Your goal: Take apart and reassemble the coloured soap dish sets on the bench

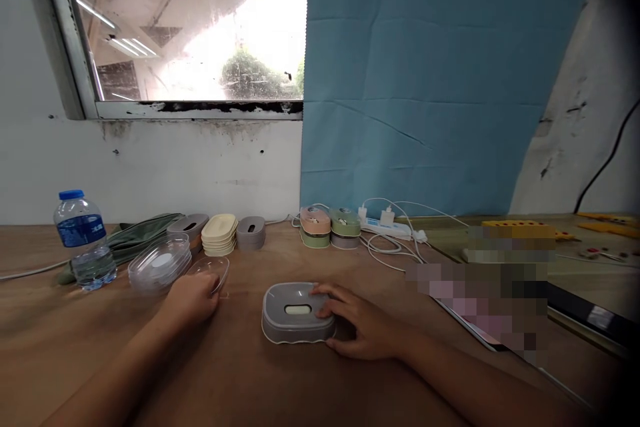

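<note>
A grey plastic soap box point(275, 310) with rounded corners and an oval slot in its top sits on the table in front of me. Something pale shows through the slot. My right hand point(357, 323) grips the box's right end, fingers on the top and thumb low at the near side. Farther left, my left hand point(193, 297) is closed on the near edge of a clear plastic tray point(223, 272). Its fingertips are partly hidden. Just left of that hand is a stack of similar clear trays point(159, 263).
Behind are cream trays point(219, 233), another grey box point(251, 233), and pink-and-green point(315, 227) and green-and-grey boxes point(345, 227). A water bottle point(85, 240) stands left by a green bag point(135, 240). A power strip point(390, 228) with white cables lies back right, near a blurred-out device point(470, 307).
</note>
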The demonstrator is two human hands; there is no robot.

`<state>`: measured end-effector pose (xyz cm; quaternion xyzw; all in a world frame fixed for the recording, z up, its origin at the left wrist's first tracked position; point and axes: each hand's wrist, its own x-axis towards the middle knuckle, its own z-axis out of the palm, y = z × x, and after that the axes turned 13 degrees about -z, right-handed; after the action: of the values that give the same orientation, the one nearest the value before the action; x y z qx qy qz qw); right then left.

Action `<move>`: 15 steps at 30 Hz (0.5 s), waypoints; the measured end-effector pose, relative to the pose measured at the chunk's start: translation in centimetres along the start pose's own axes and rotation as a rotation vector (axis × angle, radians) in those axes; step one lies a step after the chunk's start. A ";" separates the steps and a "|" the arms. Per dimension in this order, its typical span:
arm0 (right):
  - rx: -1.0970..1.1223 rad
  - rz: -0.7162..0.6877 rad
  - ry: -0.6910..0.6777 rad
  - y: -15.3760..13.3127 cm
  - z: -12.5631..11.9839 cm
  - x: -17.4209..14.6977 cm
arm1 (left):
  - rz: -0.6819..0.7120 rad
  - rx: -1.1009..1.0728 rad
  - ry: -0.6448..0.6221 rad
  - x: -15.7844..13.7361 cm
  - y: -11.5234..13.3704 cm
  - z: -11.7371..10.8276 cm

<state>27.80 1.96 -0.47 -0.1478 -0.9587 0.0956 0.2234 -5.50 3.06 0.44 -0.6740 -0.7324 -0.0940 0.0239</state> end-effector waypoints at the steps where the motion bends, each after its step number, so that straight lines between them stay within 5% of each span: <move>1: -0.003 -0.014 0.002 0.1 0.0 0.0 | -0.023 -0.102 0.020 0.0 0.3 -0.1; 7: 0.101 -0.076 0.149 0.5 0.5 -0.3 | -0.045 -1.142 -0.151 -0.8 3.2 -0.7; 11: 0.013 -0.005 0.376 0.4 1.0 -0.2 | -0.020 -1.499 -0.282 -2.0 5.0 -0.4; 15: -0.077 0.009 0.418 0.2 1.1 0.0 | 0.047 -1.666 -0.393 -2.5 6.0 0.4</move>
<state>27.32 2.02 -1.53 -0.1769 -0.8939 0.0270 0.4111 0.73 1.10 0.32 -0.4906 -0.4010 -0.4826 -0.6047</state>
